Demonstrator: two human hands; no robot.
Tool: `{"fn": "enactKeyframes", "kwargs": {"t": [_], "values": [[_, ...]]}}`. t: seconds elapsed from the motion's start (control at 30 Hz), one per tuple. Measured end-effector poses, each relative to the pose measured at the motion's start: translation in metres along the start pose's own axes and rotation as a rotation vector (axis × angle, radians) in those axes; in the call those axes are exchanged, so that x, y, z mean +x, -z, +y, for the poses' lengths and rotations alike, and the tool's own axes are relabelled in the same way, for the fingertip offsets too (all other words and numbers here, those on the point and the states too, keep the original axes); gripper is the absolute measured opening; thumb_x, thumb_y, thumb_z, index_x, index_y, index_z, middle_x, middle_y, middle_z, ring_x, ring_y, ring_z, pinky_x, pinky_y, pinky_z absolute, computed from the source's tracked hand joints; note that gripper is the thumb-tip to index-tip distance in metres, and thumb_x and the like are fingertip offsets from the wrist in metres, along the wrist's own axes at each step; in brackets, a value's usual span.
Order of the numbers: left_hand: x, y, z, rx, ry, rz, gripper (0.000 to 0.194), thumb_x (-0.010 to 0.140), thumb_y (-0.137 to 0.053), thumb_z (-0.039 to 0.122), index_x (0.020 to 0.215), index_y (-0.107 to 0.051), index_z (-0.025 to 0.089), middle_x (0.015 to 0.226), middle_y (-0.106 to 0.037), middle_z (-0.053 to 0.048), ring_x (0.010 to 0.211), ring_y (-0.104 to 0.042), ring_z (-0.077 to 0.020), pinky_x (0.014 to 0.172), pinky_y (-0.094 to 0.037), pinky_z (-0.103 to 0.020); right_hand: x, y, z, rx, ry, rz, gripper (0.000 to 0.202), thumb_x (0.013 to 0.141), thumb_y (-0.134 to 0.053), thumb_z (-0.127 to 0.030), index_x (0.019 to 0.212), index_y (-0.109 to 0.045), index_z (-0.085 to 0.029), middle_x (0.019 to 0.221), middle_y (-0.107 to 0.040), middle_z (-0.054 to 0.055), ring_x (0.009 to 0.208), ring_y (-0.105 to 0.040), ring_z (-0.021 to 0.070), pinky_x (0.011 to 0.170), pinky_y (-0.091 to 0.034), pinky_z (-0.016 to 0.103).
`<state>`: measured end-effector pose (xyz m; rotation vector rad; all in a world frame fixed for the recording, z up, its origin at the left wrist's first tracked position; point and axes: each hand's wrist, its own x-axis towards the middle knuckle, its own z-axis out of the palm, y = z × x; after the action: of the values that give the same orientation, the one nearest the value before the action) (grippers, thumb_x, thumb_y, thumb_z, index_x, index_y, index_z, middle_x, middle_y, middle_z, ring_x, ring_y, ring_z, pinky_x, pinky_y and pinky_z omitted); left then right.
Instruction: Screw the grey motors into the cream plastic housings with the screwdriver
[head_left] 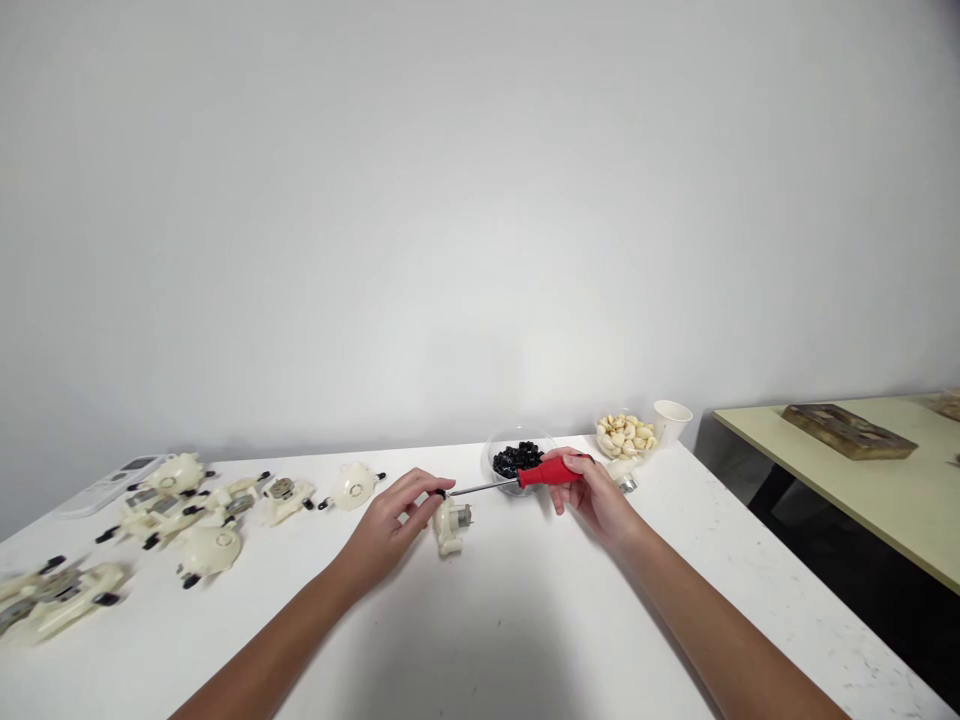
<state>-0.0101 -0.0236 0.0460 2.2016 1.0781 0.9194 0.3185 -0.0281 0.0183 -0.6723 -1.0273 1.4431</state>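
Note:
My right hand (pixel 596 500) is closed around the red handle of a screwdriver (pixel 551 470). Its metal shaft points left, and the tip meets a small black piece at the top of a cream plastic motor housing (pixel 445 530). My left hand (pixel 394 522) pinches that housing near the black piece, fingers closed on its upper left side. A silver motor (pixel 464 515) sticks out of the housing's right side. Behind the screwdriver stands a clear bowl of small black parts (pixel 517 458).
Several cream housings with black-tipped ends (pixel 210 552) lie on the left of the white table (pixel 480 660), near a white device with a display (pixel 112 487). Cream pieces (pixel 627 436) fill a bowl beside a white cup (pixel 672 420). A wooden block (pixel 847 432) rests on another table.

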Motion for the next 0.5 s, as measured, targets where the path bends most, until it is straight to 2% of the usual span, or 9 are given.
{"fn": "enactKeyframes", "kwargs": {"t": [0.23,0.5], "values": [[0.0009,0.0013,-0.0011,0.019,-0.015,0.014,0.032,0.106,-0.049,0.043,0.125,-0.072,0.03,0.114,-0.069,-0.008,0.096,-0.066,-0.021,0.074,-0.058,-0.029,0.0005,-0.0029,-0.0033,-0.015,0.004,-0.006,0.029,0.09,-0.067,-0.04,0.103,-0.073,-0.016,0.066,-0.068,0.003,0.052,-0.059,0.0168,0.053,-0.05,0.03],[0.0019,0.0009,-0.0068,-0.012,0.018,0.026,0.032,0.105,-0.051,0.045,0.125,-0.072,0.032,0.116,-0.068,-0.008,0.099,-0.066,-0.0221,0.074,-0.06,-0.029,0.004,-0.0014,0.0007,-0.026,-0.013,-0.009,0.021,0.085,-0.07,-0.035,0.097,-0.064,-0.019,0.069,-0.069,0.002,0.052,-0.06,0.0159,0.05,-0.051,0.028]]}}
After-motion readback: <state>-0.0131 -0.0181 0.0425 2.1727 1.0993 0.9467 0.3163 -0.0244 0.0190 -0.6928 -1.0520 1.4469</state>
